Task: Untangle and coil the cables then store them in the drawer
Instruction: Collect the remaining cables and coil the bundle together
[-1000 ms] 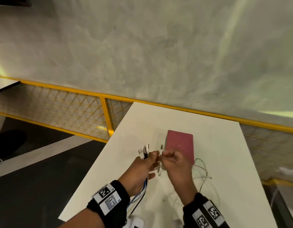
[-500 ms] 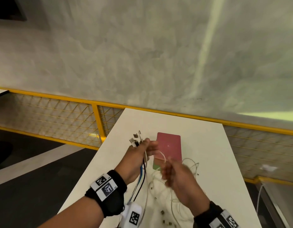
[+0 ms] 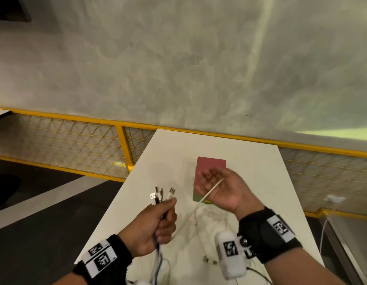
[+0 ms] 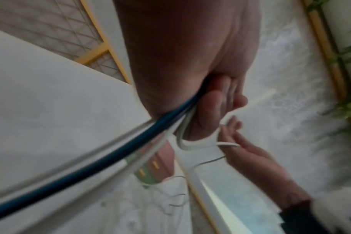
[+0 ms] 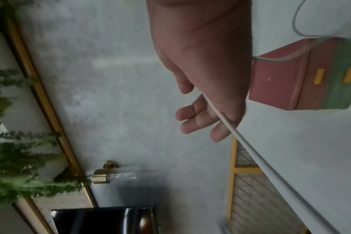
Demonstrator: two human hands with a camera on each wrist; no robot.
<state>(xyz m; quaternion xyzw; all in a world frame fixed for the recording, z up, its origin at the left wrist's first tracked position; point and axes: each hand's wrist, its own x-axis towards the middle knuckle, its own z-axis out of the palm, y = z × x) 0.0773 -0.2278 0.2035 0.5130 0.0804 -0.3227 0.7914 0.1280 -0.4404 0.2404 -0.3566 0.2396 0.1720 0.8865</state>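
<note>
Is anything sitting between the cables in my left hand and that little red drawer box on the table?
Only the right hand, raised in front of the red drawer box with a white cable across its palm.

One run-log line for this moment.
left hand: grips cable bundle | right hand: open, white cable across palm | drawer box: closed

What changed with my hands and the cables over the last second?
The right hand let go of its pinch beside the left hand, swung right and turned palm up with fingers relaxed, a white cable now lying across the palm. The left hand kept gripping the bundle of cable ends, plugs sticking up. The red drawer box stayed on the table.
</note>
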